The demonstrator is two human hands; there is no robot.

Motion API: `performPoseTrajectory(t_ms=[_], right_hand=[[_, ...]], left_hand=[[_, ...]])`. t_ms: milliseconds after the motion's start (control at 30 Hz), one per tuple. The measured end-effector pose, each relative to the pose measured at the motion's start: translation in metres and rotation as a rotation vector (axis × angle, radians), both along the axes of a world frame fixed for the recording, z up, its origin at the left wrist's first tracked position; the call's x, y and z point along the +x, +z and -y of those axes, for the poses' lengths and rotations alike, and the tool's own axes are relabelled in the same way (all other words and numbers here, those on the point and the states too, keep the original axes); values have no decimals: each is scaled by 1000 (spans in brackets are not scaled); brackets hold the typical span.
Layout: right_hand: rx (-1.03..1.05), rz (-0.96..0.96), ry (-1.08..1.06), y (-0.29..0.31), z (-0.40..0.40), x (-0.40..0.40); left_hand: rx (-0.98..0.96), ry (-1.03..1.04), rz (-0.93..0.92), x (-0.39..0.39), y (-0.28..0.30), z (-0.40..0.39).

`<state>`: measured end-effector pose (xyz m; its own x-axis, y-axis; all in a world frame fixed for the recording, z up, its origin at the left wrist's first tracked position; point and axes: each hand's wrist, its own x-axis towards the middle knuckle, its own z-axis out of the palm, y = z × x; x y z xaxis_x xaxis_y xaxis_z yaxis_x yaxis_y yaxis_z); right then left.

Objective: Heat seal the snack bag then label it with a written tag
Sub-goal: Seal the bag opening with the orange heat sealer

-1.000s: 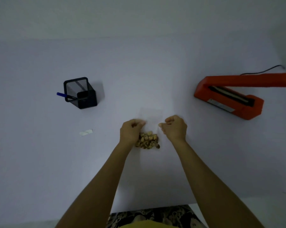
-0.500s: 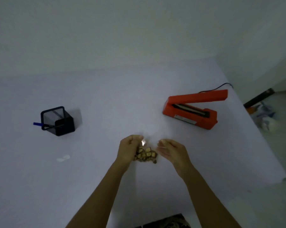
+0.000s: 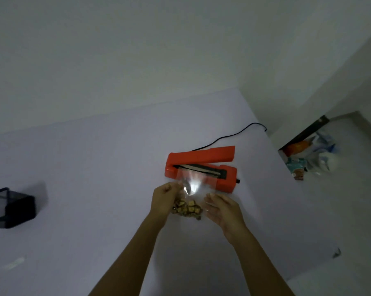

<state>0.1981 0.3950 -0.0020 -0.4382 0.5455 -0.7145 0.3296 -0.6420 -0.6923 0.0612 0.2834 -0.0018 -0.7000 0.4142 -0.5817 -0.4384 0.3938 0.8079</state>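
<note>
Head view: clear plastic snack bag [image 3: 191, 194] with brown square snack pieces [image 3: 187, 210] at bottom, held above white table [image 3: 95, 167], just in front of orange heat sealer [image 3: 201, 165]. Bag top edge near sealer's open black sealing strip; contact unclear. Left hand [image 3: 164, 199] fingers curled, pinching bag's left side. Right hand [image 3: 223, 210] palm up, fingers loosely extended at bag's right edge. Sealer lid raised; black cord [image 3: 233, 135] behind. Black mesh pen holder [image 3: 11, 208] far left. White paper tag [image 3: 14, 263] near left.
</note>
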Motion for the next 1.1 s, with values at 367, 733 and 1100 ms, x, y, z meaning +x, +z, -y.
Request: performPoseTrajectory(t_ms=[367,733,1100], right_hand=[[-61,36,-10,-9,-32,-14],[-23,120,-5,-11,-29,-27],[322,356,143,-7,-38,-20]], left_hand=[[-29,79,37,-7,-18,-30],[-54,36,21,-11,-23,-33],[-56,43,13,-9,-20,-41]])
